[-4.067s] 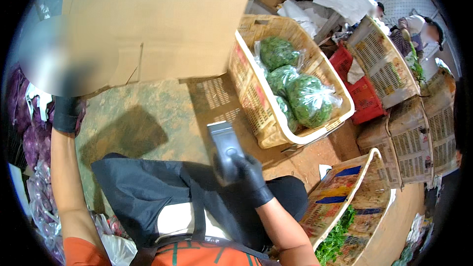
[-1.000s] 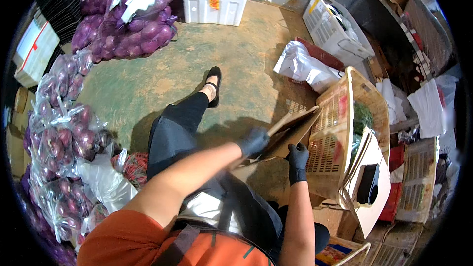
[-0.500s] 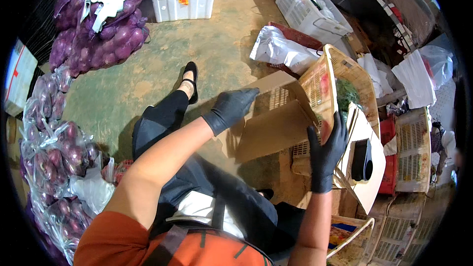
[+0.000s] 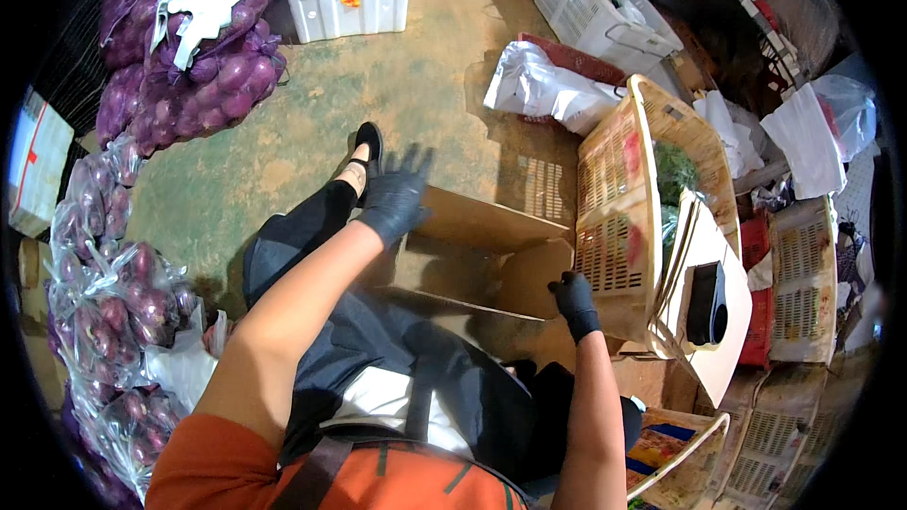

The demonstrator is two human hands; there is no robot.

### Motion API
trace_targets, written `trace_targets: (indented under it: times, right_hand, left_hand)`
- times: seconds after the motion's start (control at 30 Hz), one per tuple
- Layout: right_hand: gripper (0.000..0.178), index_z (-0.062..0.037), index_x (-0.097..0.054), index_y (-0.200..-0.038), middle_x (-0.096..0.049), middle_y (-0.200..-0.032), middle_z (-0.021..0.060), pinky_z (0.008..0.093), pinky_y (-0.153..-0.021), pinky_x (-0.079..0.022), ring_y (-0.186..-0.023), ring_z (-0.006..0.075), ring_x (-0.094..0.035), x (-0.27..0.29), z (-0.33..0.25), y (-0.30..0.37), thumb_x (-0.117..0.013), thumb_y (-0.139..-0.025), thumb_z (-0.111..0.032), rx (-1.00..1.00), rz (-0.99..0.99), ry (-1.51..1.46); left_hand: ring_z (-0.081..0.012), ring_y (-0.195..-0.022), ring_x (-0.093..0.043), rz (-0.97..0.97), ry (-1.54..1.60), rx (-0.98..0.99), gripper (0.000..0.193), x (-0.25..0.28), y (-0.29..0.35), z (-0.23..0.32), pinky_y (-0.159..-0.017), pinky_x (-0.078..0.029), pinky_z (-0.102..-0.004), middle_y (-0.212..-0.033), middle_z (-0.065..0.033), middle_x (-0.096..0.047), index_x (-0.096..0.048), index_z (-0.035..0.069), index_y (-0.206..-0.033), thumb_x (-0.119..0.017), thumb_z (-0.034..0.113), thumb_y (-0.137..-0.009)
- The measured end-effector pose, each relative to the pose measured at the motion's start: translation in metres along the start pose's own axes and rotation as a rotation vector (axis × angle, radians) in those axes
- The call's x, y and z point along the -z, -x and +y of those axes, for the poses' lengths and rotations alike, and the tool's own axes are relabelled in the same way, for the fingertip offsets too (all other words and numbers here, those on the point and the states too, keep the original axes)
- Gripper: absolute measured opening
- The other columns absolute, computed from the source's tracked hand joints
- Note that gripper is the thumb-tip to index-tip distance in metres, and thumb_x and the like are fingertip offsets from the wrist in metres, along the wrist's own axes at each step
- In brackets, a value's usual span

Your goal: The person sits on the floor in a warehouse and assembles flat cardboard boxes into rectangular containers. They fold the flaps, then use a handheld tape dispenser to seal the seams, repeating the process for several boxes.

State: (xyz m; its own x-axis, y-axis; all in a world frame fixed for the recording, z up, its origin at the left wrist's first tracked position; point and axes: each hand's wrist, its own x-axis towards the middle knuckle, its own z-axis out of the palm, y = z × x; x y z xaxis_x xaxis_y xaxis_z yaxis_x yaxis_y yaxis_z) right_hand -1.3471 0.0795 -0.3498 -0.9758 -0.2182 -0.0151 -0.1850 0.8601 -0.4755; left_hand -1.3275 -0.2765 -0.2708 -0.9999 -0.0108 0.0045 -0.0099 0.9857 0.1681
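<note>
Between my hands sits an open-topped cardboard box [image 4: 444, 269], its inside facing up. My left hand [image 4: 397, 200], in a black glove, is at the box's left end with its fingers apart and a little blurred; it does not grip the box. My right hand [image 4: 573, 305], also gloved in black, has its fingers closed on the upper edge of the box's right end. The lower part of the box is partly hidden by my leg.
Right of the box stands a yellowish plastic crate [image 4: 619, 255] with greens [image 4: 675, 175], beside leaning cardboard sheets [image 4: 685, 274] and a black tape-like object [image 4: 707, 304]. Bagged purple onions [image 4: 203, 99] lie at the far left. A white foam box [image 4: 348, 0] stands at the back.
The box has gone from tilted and held up to lying low with its opening upward. My left hand moved left off it; my right hand came down and closed on its right edge.
</note>
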Motion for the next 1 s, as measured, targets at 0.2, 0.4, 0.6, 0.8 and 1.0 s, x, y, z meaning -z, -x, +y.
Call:
trace_targets:
  times: [0.2, 0.4, 0.6, 0.8, 1.0]
  right_hand:
    - [0.027, 0.0018, -0.058, -0.078, -0.057, -0.076, 0.0240, 0.0415, -0.066, -0.045, -0.074, 0.0385, -0.055, 0.006, -0.030, -0.004, -0.058, -0.068, -0.023, -0.130, -0.199, 0.236]
    - [0.024, -0.0001, -0.061, -0.076, -0.059, -0.078, 0.0217, 0.0399, -0.067, -0.046, -0.076, 0.0350, -0.057, 0.015, -0.075, -0.008, -0.052, -0.071, -0.022, -0.206, -0.219, 0.360]
    - [0.028, -0.0009, -0.062, -0.079, -0.059, -0.082, 0.0212, 0.0387, -0.068, -0.047, -0.077, 0.0330, -0.059, -0.029, -0.093, -0.020, -0.052, -0.073, -0.026, -0.172, -0.252, 0.370]
    - [0.051, 0.0040, -0.060, -0.079, -0.060, -0.072, 0.0204, 0.0371, -0.059, -0.047, -0.064, 0.0269, -0.061, -0.018, -0.074, -0.014, -0.060, -0.069, -0.046, -0.148, -0.335, 0.177]
    - [0.041, 0.0056, -0.060, -0.077, -0.059, -0.062, 0.0180, 0.0319, -0.046, -0.045, -0.046, 0.0199, -0.056, -0.025, -0.034, -0.025, -0.063, -0.073, -0.035, -0.259, -0.456, 0.061]
  left_hand:
    - [-0.0326, -0.095, -0.052, -0.173, 0.475, 0.299, 0.072, -0.020, 0.040, -0.018, -0.083, -0.040, -0.0375, -0.100, -0.0271, -0.052, -0.041, -0.012, -0.110, -0.058, 0.046, -0.072]
    - [-0.0308, -0.074, -0.058, -0.340, 0.139, 0.148, 0.028, -0.017, 0.046, -0.003, -0.065, -0.046, -0.0390, -0.078, -0.0184, -0.059, -0.061, 0.003, -0.079, -0.052, 0.028, -0.070]
    - [-0.0289, -0.072, -0.059, -0.369, -0.042, 0.007, 0.044, -0.027, 0.023, 0.056, -0.064, -0.046, -0.0401, -0.075, -0.0148, -0.061, -0.064, 0.006, -0.074, -0.051, 0.048, -0.072]
    - [-0.0329, -0.079, -0.057, -0.559, 0.277, 0.021, 0.076, -0.013, 0.033, 0.032, -0.073, -0.044, -0.0408, -0.081, -0.0219, -0.059, -0.060, -0.005, -0.081, -0.046, 0.068, -0.065]
    - [-0.0359, -0.079, -0.056, -0.471, 0.280, -0.261, 0.066, -0.027, 0.057, 0.028, -0.072, -0.043, -0.0404, -0.080, -0.0233, -0.058, -0.060, -0.003, -0.080, -0.049, 0.062, -0.069]
